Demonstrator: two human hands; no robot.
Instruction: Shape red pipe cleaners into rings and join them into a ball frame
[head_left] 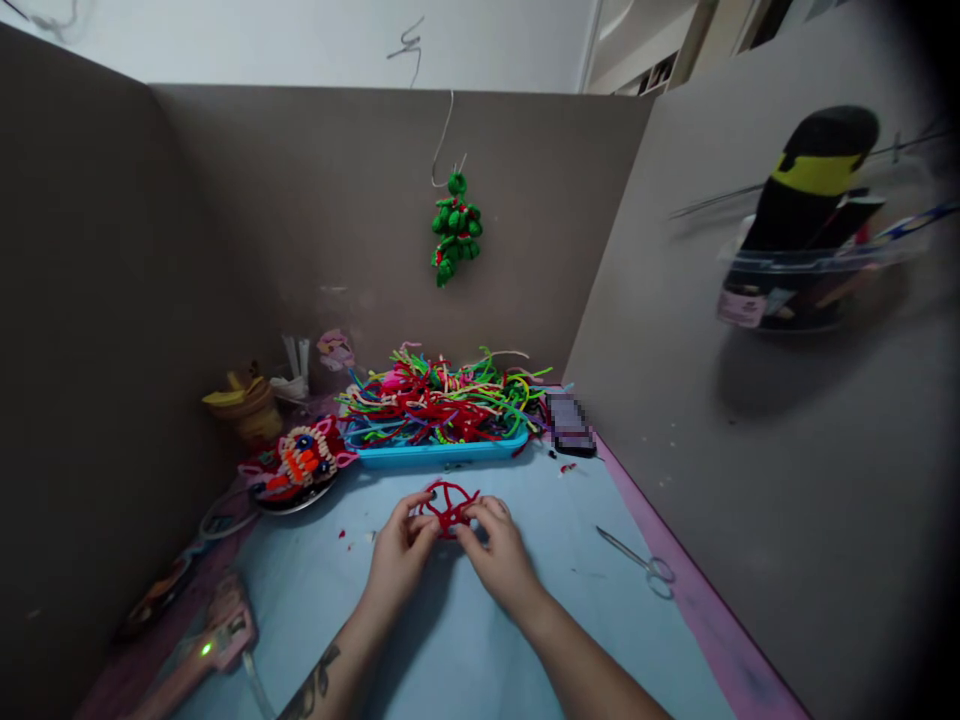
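A red pipe-cleaner wheel (448, 491), a ring with spokes meeting at a hub, is held just above the blue table cover. My left hand (405, 545) pinches its left side between thumb and fingers. On the opposite side my right hand (495, 550) grips the rim and a spoke near a loose end that sticks out. The fingertips cover parts of the lower rim. Right behind the wheel stands a blue tray (442, 457) heaped with pipe cleaners (450, 395) in many colours.
Scissors (637, 560) lie at right, below a phone (570, 424). On the left are a plate of pipe-cleaner pieces (304, 460), a yellowish pot (251, 410) and a pink glue gun (225, 630), its light green. A green ornament (456, 230) hangs from the back panel; a tool holder (810, 265) hangs right.
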